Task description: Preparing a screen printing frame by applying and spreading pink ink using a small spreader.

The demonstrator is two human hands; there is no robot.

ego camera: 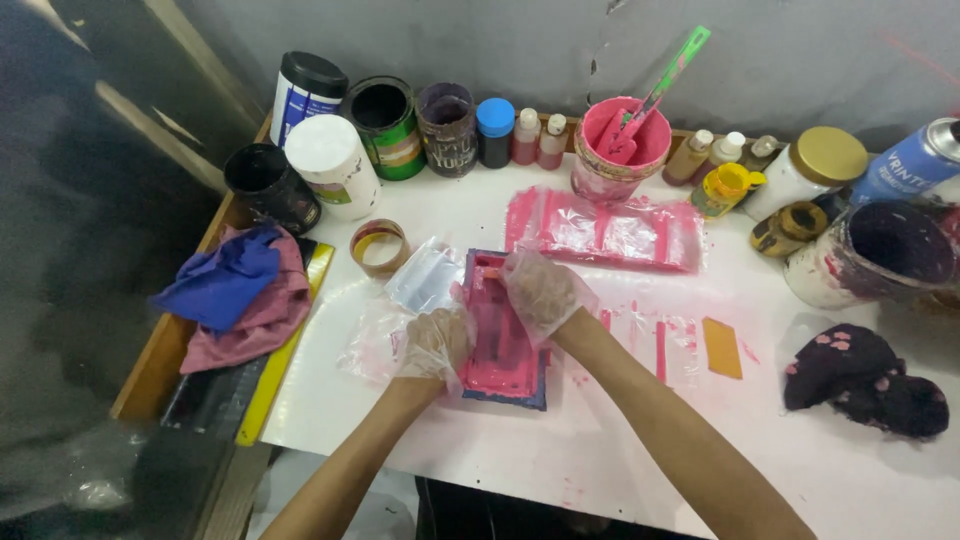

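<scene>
Paint or print workshop, ink-stained white table [520, 460], open paint tubs [385, 125], squeeze bottles [527, 135], stained rags [240, 295]

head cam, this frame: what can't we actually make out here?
- Middle of the pink-coated frame: covered by the gloved left hand and right hand.
- Exact grip of either hand: crumpled gloves blur the fingers.
- Blue spray can: cut by the right edge.
- Inside of the big dark-stained tub: too dark.
- Table front: cut by the bottom edge.

you get bright, even overhead light on the white surface [800, 460], soft shadows only, mild glare; the left edge falls dark and blurry.
</scene>
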